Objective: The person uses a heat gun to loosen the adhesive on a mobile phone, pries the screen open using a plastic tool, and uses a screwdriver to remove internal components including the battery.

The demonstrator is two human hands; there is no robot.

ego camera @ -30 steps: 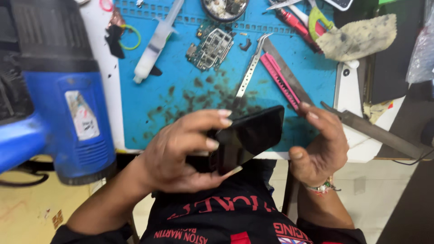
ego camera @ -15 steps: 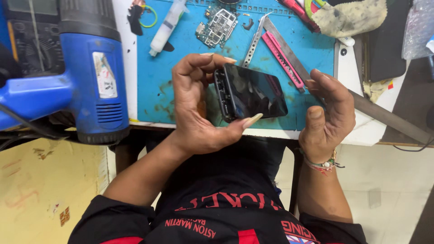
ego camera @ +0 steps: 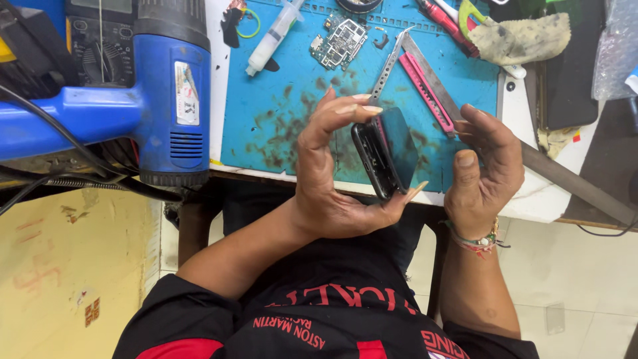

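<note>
As left hand (ego camera: pixel 332 173) pinches phone (ego camera: pixel 389 153) edgewise, right hand (ego camera: pixel 482 173) apparently apart

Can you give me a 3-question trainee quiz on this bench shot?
1. True or false: the left hand grips the black phone on edge above the blue mat.
2. Which tool stands left of the mat? A) blue heat gun B) soldering iron C) drill
3. Fill in: the right hand is open beside the phone and holds ____.

Key: 1 true; 2 A; 3 nothing
</note>
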